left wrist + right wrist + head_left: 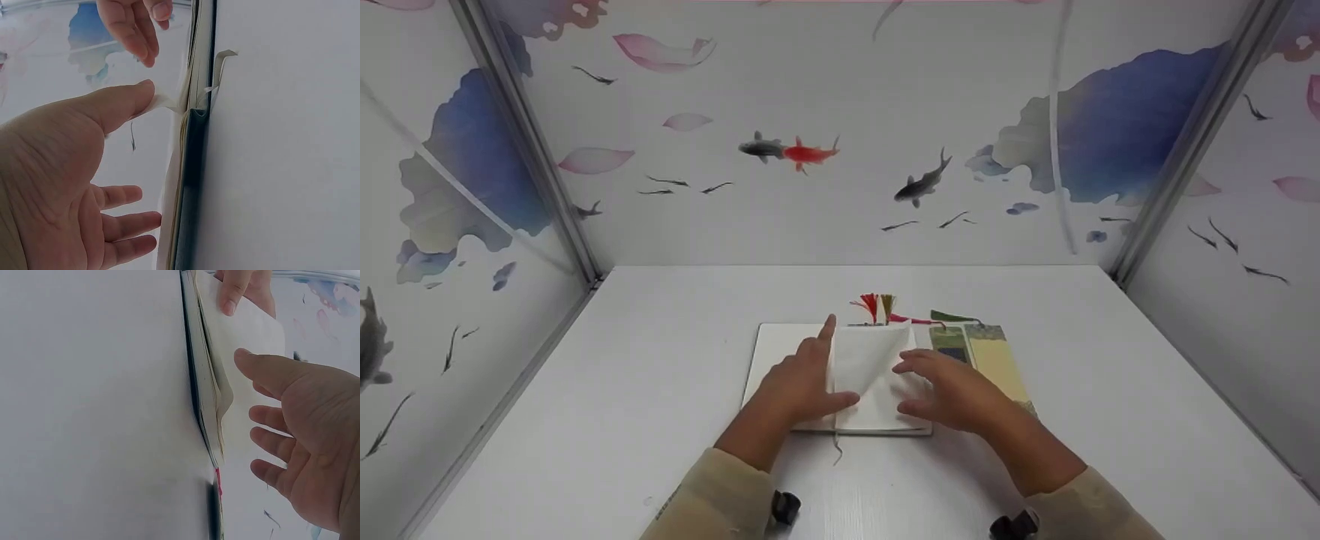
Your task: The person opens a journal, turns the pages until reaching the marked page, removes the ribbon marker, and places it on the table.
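A notebook with blank pages lies open on the table, a thin ribbon marker trailing from its lower edge. My left hand rests at the middle fold, index finger stretched up along it and thumb reaching over the right page. That page lifts and creases toward its upper right corner. Over its right side is my right hand, fingers apart and loosely bent, with nothing gripped. In the right wrist view the right thumb and fingers are spread beside the raised page edges.
Right of the notebook lie a green bookmark and a larger yellow-fronted one, with tassels at their tops. A red tassel and an olive tassel stick out beyond the notebook's top edge. Printed panels enclose the white table.
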### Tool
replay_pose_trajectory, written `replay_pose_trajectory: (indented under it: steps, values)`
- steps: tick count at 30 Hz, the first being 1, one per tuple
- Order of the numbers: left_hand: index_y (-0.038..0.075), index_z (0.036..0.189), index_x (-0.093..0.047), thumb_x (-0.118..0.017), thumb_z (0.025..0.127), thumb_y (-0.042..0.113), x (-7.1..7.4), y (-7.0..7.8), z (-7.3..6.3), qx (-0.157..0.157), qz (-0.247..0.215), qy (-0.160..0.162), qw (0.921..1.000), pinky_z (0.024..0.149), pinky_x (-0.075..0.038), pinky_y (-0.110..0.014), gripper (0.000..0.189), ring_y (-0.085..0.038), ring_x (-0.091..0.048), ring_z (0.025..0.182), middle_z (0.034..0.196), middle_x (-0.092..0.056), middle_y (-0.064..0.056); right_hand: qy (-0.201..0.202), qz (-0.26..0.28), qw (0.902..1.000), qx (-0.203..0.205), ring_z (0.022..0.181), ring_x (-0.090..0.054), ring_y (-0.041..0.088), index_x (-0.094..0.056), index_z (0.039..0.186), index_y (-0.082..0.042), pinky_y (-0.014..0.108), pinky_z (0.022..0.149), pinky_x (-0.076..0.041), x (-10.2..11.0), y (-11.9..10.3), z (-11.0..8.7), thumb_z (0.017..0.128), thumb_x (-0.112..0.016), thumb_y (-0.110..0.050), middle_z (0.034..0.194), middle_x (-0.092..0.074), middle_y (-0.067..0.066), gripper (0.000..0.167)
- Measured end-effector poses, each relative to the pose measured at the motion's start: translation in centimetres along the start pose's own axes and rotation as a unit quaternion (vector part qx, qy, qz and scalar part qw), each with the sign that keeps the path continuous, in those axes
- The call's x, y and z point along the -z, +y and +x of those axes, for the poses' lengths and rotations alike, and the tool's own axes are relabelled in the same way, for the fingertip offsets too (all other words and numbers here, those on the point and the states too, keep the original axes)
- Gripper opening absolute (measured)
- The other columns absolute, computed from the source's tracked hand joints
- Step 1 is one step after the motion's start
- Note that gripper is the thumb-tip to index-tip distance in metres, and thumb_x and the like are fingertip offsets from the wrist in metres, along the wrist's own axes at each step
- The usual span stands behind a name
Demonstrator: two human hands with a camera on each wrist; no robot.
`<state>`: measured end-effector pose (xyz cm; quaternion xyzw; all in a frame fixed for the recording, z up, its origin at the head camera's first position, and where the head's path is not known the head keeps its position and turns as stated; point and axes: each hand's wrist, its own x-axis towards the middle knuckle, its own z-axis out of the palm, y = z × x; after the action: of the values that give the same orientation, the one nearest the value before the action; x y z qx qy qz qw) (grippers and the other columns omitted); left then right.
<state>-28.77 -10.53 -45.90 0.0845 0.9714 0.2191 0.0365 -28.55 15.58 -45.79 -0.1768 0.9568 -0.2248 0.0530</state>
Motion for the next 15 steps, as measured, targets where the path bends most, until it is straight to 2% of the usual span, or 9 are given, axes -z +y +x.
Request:
replay_pose_trajectory:
  steps: [9,12,15]
  values:
    - [0.038,0.173,0.004,-0.09,0.08,0.06,0.0,-0.08,0.15,-0.011,0.003,0.038,0.9992,0.119,-0.048,-0.061,0.134,-0.038,-0.054,0.148,0.175,-0.031,-0.007,-0.052,-0.014,0.9985,-0.01,0.164,-0.035,0.028,-0.061,0.152,-0.037,0.06,0.129,-0.035,-0.24,0.58,-0.04,0.085,-0.092,-0.036,0.173,-0.041,-0.006,0.074]
    - [0.036,0.173,0.003,-0.091,0.078,0.06,-0.06,-0.15,0.34,-0.019,0.028,0.059,0.9976,0.121,-0.047,-0.059,0.136,-0.036,-0.048,0.153,0.178,-0.025,-0.006,-0.071,-0.021,0.9971,-0.017,0.166,-0.031,0.029,-0.057,0.155,-0.039,0.061,0.13,-0.032,-0.28,0.67,0.01,0.087,-0.09,-0.038,0.175,-0.037,-0.007,0.076]
    - [0.032,0.174,0.003,-0.091,0.076,0.062,-0.01,-0.22,0.43,-0.027,0.067,0.08,0.9942,0.126,-0.042,-0.057,0.139,-0.034,-0.036,0.161,0.181,-0.016,-0.007,-0.089,-0.029,0.9955,-0.011,0.167,-0.027,0.028,-0.055,0.157,-0.037,0.06,0.132,-0.029,-0.28,0.75,-0.01,0.09,-0.087,-0.039,0.176,-0.035,-0.007,0.074]
